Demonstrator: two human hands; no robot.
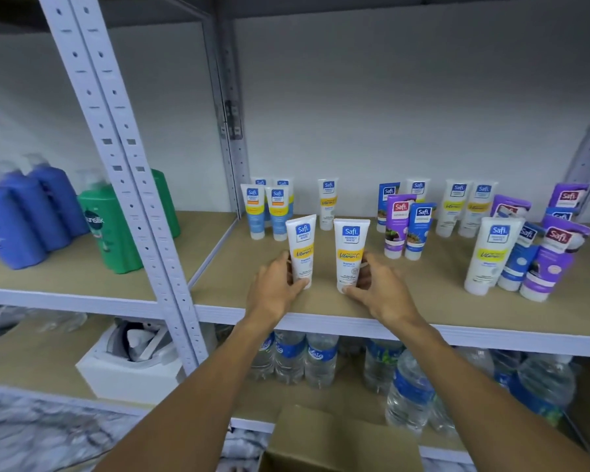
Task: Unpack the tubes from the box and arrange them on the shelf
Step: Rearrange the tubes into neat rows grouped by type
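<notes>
The left hand is curled round the lower part of the left tube, thumb across the front near the cap and fingers behind it. The right hand grips the right tube the same way, thumb down at the cap and fingers wrapped round the far side. Both tubes are white with a blue label and a yellow band. They stand cap-down and close to upright on the shelf near its front edge, just beside each other but not touching.

Behind them to the left, four blue-and-yellow tubes stand in a tight cluster at the back, with a single white tube near them. Further right a purple tube and a blue tube stand side by side, with a pair of white tubes at the back. At the right end a big white tube stands against a crowded bunch of purple and blue tubes, some leaning.

Under the shelf, water bottles fill the lower board. The cardboard box sits at the bottom edge between the forearms, and its inside cannot be seen. Past the grey slotted post, the left bay holds blue bottles and green bottles, with a white foam box on the board below
</notes>
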